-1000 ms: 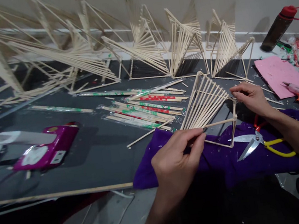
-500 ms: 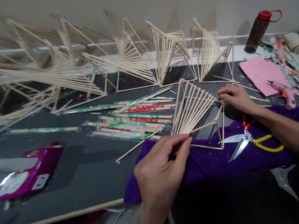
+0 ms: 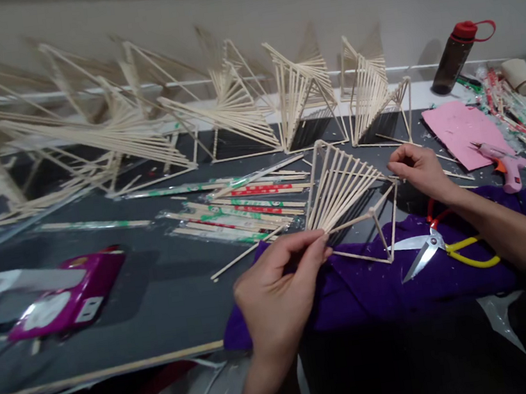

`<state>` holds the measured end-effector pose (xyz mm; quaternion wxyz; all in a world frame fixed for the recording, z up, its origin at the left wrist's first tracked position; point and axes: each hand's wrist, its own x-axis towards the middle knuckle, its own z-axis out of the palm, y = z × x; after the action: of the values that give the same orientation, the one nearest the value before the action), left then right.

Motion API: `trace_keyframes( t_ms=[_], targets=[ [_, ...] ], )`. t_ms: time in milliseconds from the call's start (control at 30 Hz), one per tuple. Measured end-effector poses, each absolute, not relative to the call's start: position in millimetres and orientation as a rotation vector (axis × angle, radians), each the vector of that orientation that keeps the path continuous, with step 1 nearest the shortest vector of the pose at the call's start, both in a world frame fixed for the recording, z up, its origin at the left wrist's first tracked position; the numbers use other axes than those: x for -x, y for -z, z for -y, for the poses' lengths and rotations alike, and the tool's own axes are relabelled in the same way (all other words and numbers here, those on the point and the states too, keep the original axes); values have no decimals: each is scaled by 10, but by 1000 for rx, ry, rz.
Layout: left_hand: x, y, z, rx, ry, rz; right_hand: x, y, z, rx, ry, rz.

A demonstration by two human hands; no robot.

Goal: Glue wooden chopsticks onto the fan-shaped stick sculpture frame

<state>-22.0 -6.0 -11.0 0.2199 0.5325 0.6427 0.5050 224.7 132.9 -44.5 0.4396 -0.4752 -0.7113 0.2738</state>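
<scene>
The person's left hand (image 3: pixel 275 292) pinches the near corner of a stick frame (image 3: pixel 347 195), thumb and fingers (image 3: pixel 315 248) closed on the point where its fanned sticks meet. The right hand (image 3: pixel 417 167) grips the frame's far right corner, fingertips pressed together on a stick end. The frame sits tilted between the two hands, its lower edge over a purple cloth (image 3: pixel 381 281) spread on the dark desk (image 3: pixel 172 280); whether it rests on the cloth or is lifted clear, I cannot tell.

On the cloth, just right of the frame, lie open scissors (image 3: pixel 437 248) with yellow and red handles. Beyond the right hand lies a pink sheet (image 3: pixel 460 129), with a pink glue gun (image 3: pixel 503 162) at its near edge. A dark bottle (image 3: pixel 460 55) with a red cap leans against the wall behind. Left of the frame lie wrapped chopsticks (image 3: pixel 240 209) in a loose heap. Along the wall stand more finished frames (image 3: pixel 303 98) in a row. A magenta box (image 3: pixel 70 300) lies at the left of the desk, well apart from both hands.
</scene>
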Motion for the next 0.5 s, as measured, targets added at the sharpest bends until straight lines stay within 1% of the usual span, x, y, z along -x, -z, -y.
trace_keyframes(
  t_ms=[167, 300, 500],
  targets=[
    [214, 108, 40, -1664, -1319, -1734, -2243, 411, -1279, 1167, -660, 1815],
    [220, 113, 57, -1669, -1310, -1747, -2248, 431, -1284, 1171, -616, 1871],
    [208, 83, 51, -1702, -1207, -1807, -2239, 415, -1277, 1166, -600, 1873]
  ],
)
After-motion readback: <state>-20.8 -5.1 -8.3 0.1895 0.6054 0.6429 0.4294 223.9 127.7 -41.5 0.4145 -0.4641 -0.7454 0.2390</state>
